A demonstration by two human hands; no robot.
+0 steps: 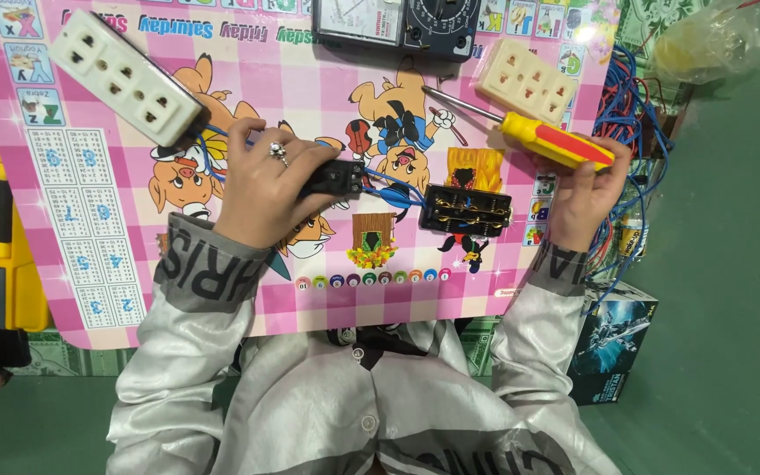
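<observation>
One pink checked desk (310, 88) carries two white socket blocks: a long one (127, 76) above the left hand (266, 189), a shorter one (528, 81) above the right hand (584, 198). One black meter (398, 26) lies beyond both. Two black socket parts: one (466, 209) between the hands, one (334, 178) clamped in the left fingers. One yellow-red screwdriver (556, 143) is gripped by the closed right hand.

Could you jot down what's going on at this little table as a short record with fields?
Surface: pink cartoon table
Left hand: grips a black part with blue wires
Right hand: holds a yellow-red screwdriver, tip towards the table's middle
Between hands: open black socket base
Far side: two white sockets, a meter
Right edge: wire tangle
</observation>
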